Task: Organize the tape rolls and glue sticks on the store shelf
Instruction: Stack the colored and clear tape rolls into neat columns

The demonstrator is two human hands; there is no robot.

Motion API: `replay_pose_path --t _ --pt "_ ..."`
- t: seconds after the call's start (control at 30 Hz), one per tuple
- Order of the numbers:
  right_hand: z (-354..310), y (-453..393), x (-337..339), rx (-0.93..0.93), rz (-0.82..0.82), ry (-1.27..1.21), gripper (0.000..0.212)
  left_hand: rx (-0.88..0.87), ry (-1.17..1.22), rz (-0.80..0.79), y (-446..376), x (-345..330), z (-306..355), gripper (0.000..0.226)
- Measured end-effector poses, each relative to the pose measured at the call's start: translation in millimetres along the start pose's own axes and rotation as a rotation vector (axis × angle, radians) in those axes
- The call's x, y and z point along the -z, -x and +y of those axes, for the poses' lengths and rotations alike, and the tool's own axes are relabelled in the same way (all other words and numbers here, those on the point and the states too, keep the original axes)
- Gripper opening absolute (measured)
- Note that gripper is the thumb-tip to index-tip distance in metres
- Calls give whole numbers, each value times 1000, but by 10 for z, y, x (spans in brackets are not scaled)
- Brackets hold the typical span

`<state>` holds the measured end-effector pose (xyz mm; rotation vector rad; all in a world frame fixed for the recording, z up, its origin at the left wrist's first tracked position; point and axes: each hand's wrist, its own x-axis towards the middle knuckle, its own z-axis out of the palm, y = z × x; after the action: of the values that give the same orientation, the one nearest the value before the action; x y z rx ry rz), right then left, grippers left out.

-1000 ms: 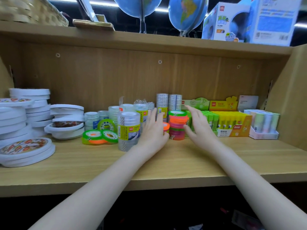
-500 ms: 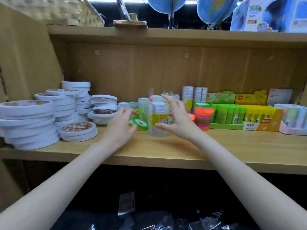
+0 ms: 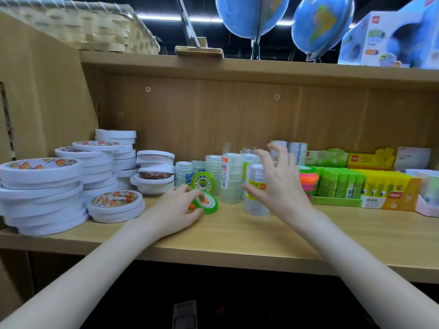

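My left hand (image 3: 178,207) rests on the wooden shelf (image 3: 237,236) and its fingers and thumb curl round a small green tape roll (image 3: 209,204) with an orange roll under it. Another green roll (image 3: 202,182) stands on edge just behind. My right hand (image 3: 279,184) hovers with spread, bent fingers in front of a clear tape stack with a yellow label (image 3: 254,193), thumb close to its side, holding nothing. Green glue sticks (image 3: 338,185) and a yellow glue stick box (image 3: 389,193) stand to the right.
Tall stacks of white tape rolls (image 3: 40,193) fill the left end. More clear tape stacks (image 3: 229,179) stand behind my hands, and a neon tape stack (image 3: 308,179) is beside the glue. Globes (image 3: 320,24) and a basket (image 3: 78,27) sit on the shelf above.
The view has swung left. My left hand left the neon stack and went to the green rolls; my right hand moved left to the labelled clear stack.
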<state>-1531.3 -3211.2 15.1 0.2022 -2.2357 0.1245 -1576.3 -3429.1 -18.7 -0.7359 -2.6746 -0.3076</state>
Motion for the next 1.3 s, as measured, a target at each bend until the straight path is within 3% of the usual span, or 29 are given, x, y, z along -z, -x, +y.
replay_pose_path --t 0.07,0.17,0.27,0.37,0.5,0.67,0.77,0.87,1.0,1.2,1.3 --pt "-216 -104 6 213 155 -70 41 -42 50 41 138 48 -63 30" --pt "-557 -319 -238 388 -104 -69 38 -65 122 120 269 87 -159 40" --pt "-726 -503 -631 408 -291 219 40 13 155 217 299 109 -214 23" --pt "-725 -572 -808 437 -325 386 36 69 174 270 268 137 -255 11" --pt "-684 -506 -751 549 -316 189 35 117 226 278 206 153 -265 7" --pt "-326 -209 -431 403 -444 -171 17 172 244 295 47 127 -231 6" --pt "-161 -2 -260 350 -542 -335 16 230 387 208 -101 109 -220 16" --pt "-136 71 -251 297 -553 -412 16 272 508 78 -189 85 -185 30" --pt "-165 80 -301 256 -571 -395 17 243 553 -7 -182 85 -137 23" --pt "-246 30 -244 179 -569 -507 61 326 833 -34 -175 91 -14 24" --pt "-343 -51 -333 193 -622 -513 68 387 975 -13 -208 77 75 32"
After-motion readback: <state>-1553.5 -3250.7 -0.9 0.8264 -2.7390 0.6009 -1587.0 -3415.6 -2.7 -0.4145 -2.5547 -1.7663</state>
